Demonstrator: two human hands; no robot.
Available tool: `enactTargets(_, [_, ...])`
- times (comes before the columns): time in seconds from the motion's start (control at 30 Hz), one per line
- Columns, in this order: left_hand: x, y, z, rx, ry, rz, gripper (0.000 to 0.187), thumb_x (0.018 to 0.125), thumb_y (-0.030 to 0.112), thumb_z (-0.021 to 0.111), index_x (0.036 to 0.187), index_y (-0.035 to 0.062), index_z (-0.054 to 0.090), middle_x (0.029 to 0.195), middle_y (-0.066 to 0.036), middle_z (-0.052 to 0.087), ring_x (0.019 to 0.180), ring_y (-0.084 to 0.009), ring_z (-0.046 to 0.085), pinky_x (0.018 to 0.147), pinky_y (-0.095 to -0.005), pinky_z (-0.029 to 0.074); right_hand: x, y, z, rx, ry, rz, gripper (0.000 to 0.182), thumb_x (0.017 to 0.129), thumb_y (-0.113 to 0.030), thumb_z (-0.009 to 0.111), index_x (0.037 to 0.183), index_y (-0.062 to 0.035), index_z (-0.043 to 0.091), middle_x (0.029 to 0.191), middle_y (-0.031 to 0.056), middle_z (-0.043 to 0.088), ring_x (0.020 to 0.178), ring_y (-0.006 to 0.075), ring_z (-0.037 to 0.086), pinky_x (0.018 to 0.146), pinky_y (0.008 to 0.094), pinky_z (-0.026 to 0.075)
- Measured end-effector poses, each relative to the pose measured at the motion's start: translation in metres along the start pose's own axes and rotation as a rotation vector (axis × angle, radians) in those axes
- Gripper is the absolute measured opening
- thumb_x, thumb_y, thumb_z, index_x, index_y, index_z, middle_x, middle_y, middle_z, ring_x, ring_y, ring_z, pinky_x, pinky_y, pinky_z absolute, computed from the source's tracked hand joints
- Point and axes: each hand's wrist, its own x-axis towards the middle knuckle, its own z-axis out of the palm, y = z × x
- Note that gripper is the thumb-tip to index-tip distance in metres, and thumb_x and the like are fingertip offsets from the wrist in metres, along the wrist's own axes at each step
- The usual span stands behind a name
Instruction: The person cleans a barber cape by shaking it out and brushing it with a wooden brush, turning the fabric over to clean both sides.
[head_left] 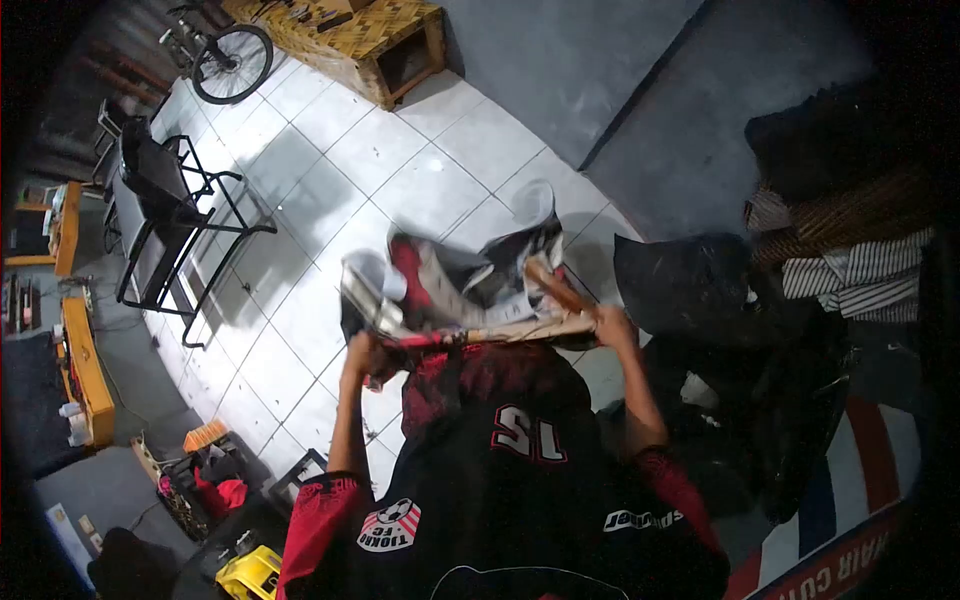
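A loose cloth printed in red, black, beige and white (450,290) stretches between my two hands in front of my body, blurred by motion. My left hand (366,356) is closed around its near left corner. At the near right corner, the fingers of my right hand (612,326) are wrapped round the edge. A brown, stick-like strip (560,288) lies across the cloth beside my right hand; blur hides what it is. The cloth's far side sags and folds, with pale curled ends rising at left and right.
Black chairs (165,210) stand on the white tiled floor (330,165) at left. Farther off are a bicycle (232,65) and a woven-topped bench (350,40). Striped cloths (860,270) hang at right, above a "HAIR CUT" banner (830,530). A yellow object (250,575) sits lower left.
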Motion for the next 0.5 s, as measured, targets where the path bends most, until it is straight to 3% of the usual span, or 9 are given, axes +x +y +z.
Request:
enactTargets(0.03, [-0.009, 0.045, -0.065, -0.419, 0.412, -0.166, 0.038, 0.074, 0.012, 0.053, 0.110, 0.0005, 0.052, 0.073, -0.022, 0.060, 0.066, -0.0337, 0.059, 0.058, -0.0395, 0.045, 0.027, 0.022, 0.006, -0.055, 0.114, -0.050, 0.019, 0.078, -0.015, 0.053, 0.088, 0.0000, 0.058, 0.083, 0.0227, 0.057, 0.079, 0.0368, 0.056, 0.067, 0.0456, 0.043])
enactTargets(0.07, [-0.011, 0.082, -0.101, -0.423, 0.785, -0.039, 0.054, 0.069, 0.000, 0.050, 0.123, 0.0016, 0.042, 0.063, -0.018, 0.056, 0.054, -0.0265, 0.054, 0.051, -0.0367, 0.041, 0.033, 0.010, -0.005, -0.083, 0.468, -0.169, 0.016, 0.077, -0.013, 0.054, 0.085, 0.0006, 0.058, 0.078, 0.0224, 0.055, 0.077, 0.0370, 0.056, 0.065, 0.0460, 0.042])
enactTargets(0.13, [-0.030, 0.153, -0.182, -0.543, 0.945, -0.082, 0.065, 0.070, -0.007, 0.043, 0.132, 0.0038, 0.030, 0.079, -0.011, 0.056, 0.058, -0.0125, 0.042, 0.055, -0.0270, 0.041, 0.048, -0.025, -0.051, 0.001, 0.705, -0.209, 0.014, 0.074, -0.010, 0.055, 0.079, 0.0026, 0.054, 0.070, 0.0178, 0.054, 0.063, 0.0317, 0.053, 0.058, 0.0403, 0.042])
enactTargets(0.17, [-0.032, 0.163, -0.200, -0.524, 1.164, 0.068, 0.072, 0.065, -0.009, 0.040, 0.134, 0.0077, 0.027, 0.061, -0.008, 0.049, 0.054, -0.0133, 0.045, 0.051, -0.0268, 0.038, 0.035, -0.059, -0.083, 0.073, 0.796, -0.175, 0.014, 0.072, -0.009, 0.055, 0.077, 0.0037, 0.052, 0.068, 0.0159, 0.054, 0.059, 0.0286, 0.052, 0.056, 0.0382, 0.041])
enactTargets(0.23, [-0.052, 0.185, -0.231, -0.497, 1.414, 0.244, 0.074, 0.069, -0.009, 0.043, 0.137, 0.0075, 0.018, 0.097, -0.013, 0.056, 0.076, -0.0167, 0.055, 0.070, -0.0240, 0.044, 0.015, -0.089, -0.111, 0.303, 1.172, -0.336, 0.014, 0.071, -0.007, 0.056, 0.075, 0.0052, 0.050, 0.066, 0.0134, 0.053, 0.055, 0.0235, 0.048, 0.053, 0.0356, 0.041])
enactTargets(0.33, [-0.071, 0.206, -0.227, -0.332, 1.613, 0.312, 0.076, 0.078, 0.004, 0.056, 0.137, 0.0080, 0.008, 0.111, -0.016, 0.051, 0.089, -0.0227, 0.056, 0.077, -0.0321, 0.048, 0.002, -0.099, -0.088, 0.592, 1.258, -0.406, 0.013, 0.071, -0.007, 0.057, 0.074, 0.0044, 0.052, 0.068, 0.0133, 0.055, 0.058, 0.0232, 0.051, 0.054, 0.0363, 0.041])
enactTargets(0.4, [-0.051, 0.166, -0.178, -0.318, 1.411, 0.269, 0.057, 0.079, 0.004, 0.051, 0.130, 0.0089, 0.025, 0.108, -0.018, 0.053, 0.092, -0.0264, 0.055, 0.078, -0.0357, 0.047, -0.007, -0.088, -0.061, 0.648, 1.199, -0.434, 0.012, 0.071, -0.007, 0.057, 0.076, 0.0038, 0.053, 0.071, 0.0147, 0.056, 0.062, 0.0250, 0.053, 0.056, 0.0373, 0.042])
enactTargets(0.47, [-0.017, 0.104, -0.096, -0.674, 0.783, 0.014, 0.043, 0.081, 0.004, 0.045, 0.124, 0.0098, 0.042, 0.106, -0.019, 0.055, 0.095, -0.0300, 0.055, 0.079, -0.0394, 0.045, -0.002, -0.037, -0.007, 0.417, 0.908, -0.416, 0.015, 0.072, -0.006, 0.057, 0.084, 0.0033, 0.056, 0.079, 0.0191, 0.059, 0.069, 0.0308, 0.057, 0.061, 0.0393, 0.044])
enactTargets(0.5, [-0.028, 0.120, -0.092, -0.126, 0.429, -0.133, 0.037, 0.080, 0.007, 0.043, 0.116, 0.0092, 0.050, 0.100, -0.023, 0.057, 0.094, -0.0371, 0.055, 0.077, -0.0447, 0.044, -0.001, 0.000, 0.027, -0.069, 0.473, -0.287, 0.021, 0.078, -0.009, 0.049, 0.094, 0.0039, 0.054, 0.077, 0.0221, 0.057, 0.075, 0.0328, 0.057, 0.067, 0.0408, 0.044])
